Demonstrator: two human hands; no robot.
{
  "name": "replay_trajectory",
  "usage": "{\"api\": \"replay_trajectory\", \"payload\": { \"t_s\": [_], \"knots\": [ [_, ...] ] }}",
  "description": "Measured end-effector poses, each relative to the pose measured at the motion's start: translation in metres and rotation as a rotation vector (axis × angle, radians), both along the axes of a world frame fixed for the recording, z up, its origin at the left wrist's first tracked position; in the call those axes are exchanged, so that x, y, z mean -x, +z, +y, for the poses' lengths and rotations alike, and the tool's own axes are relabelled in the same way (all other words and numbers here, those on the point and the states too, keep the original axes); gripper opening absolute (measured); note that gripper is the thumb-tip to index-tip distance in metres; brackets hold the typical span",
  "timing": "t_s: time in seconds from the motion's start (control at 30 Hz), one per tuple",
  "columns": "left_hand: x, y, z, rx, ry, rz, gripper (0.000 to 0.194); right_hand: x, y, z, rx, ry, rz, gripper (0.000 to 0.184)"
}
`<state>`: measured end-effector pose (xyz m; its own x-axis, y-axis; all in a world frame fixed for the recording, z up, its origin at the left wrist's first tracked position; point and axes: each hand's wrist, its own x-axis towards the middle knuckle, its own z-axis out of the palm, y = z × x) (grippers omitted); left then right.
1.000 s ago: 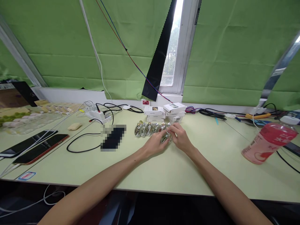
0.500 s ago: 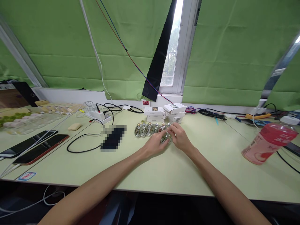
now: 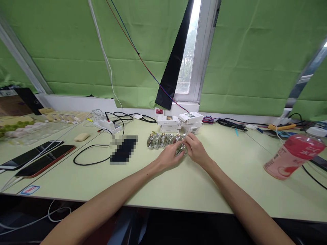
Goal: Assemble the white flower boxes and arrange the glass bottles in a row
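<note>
A row of small, shiny, rounded glass bottles (image 3: 157, 140) with gold-coloured tops stands on the table in front of me. My left hand (image 3: 170, 156) curls around the nearest small glass bottle (image 3: 181, 149) at the row's right end, thumb and fingers on its sides. Fingers bent together, my right hand (image 3: 194, 148) grips the upper part of that same bottle. My fingertips hide its top, so what lies between the right fingers is too small to make out. Right behind the row are stacked small white boxes (image 3: 169, 128), some with a picture on the lid.
A pixelated dark object (image 3: 124, 149) lies left of the bottles. Further left are two phones (image 3: 48, 160) with cables, a cream case (image 3: 82, 136) and a power strip (image 3: 107, 125). A pink drink bottle (image 3: 291, 156) leans at right. Black cables (image 3: 231, 124) run along the back.
The view has shifted very slightly. Both hands stay on the same small glass bottle, with hardly any visible finger movement.
</note>
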<state>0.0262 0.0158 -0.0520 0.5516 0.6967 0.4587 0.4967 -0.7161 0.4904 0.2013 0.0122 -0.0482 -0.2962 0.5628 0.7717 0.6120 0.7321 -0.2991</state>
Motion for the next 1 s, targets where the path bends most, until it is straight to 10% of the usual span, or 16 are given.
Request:
{"api": "replay_trajectory", "payload": {
  "t_s": [1.0],
  "knots": [
    [0.0008,-0.0024,0.0025,0.018,0.001,0.007,0.039,0.0010,0.0011,0.0006,0.040,0.055,0.089,0.023]
  ]
}}
